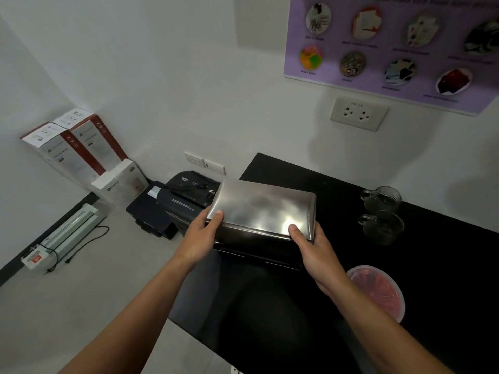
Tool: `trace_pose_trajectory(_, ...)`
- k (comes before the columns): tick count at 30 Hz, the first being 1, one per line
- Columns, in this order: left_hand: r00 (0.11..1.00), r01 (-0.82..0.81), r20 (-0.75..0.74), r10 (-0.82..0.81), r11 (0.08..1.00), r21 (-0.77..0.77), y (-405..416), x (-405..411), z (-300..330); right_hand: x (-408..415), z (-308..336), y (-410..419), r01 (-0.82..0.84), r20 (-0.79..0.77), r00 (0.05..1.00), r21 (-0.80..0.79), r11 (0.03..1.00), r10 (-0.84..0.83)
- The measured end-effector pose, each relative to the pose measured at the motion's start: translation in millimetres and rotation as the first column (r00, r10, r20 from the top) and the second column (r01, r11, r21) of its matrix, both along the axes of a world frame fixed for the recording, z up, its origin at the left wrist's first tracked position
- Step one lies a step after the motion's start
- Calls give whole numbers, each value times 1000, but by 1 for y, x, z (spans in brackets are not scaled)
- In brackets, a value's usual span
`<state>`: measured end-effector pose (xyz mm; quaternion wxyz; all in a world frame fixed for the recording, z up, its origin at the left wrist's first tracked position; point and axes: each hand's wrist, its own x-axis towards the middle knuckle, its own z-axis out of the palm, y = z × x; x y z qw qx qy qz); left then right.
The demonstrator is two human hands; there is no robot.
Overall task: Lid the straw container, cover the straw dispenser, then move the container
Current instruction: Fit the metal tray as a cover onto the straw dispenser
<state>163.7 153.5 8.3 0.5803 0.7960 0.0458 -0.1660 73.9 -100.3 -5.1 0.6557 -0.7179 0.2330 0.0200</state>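
A shiny steel cover (263, 207) lies on top of the dark straw dispenser (259, 251), which stands near the left end of the black counter (445, 265). My left hand (201, 234) grips the cover's near left corner with the thumb on top. My right hand (314, 245) grips its near right corner the same way. A round clear container (383, 291) with a lid on, full of red straws, lies on the counter just right of my right wrist.
Two glass mugs (382, 211) stand on the counter to the right of the dispenser. A black paper shredder (183, 201) sits on the floor left of the counter, with boxes (81, 149) and a white laminator (67, 233) beyond. A wall socket (356, 113) is above the counter.
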Motion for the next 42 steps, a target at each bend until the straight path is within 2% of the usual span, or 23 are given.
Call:
trace_pose_trajectory(7, 999, 44, 7, -44, 998, -40, -17, 52, -1, 40, -1, -8, 102, 2, 995, -16, 995, -102)
trace_pose_trajectory(16, 998, 65, 27, -65, 998, 2, -47, 116, -6, 100, -3, -28, 191, 25, 981, -16, 981, -191)
trace_pose_trajectory(22, 999, 44, -7, -45, 993, -111, -65, 154, -11, 132, -9, -40, 245, 65, 968, -26, 969, -243)
trace_pose_trajectory(26, 998, 50, 45, -47, 996, -77, -76, 177, -12, 147, -12, -46, 258, 95, 962, 1, 966, -256)
trace_pose_trajectory(32, 996, 77, 48, -75, 996, -39, -87, 201, -13, 167, -14, -56, 276, 114, 954, 21, 961, -277)
trace_pose_trajectory(42, 991, 133, 23, -132, 991, -30, -92, 227, -10, 187, -18, -66, 275, 60, 960, -10, 961, -274)
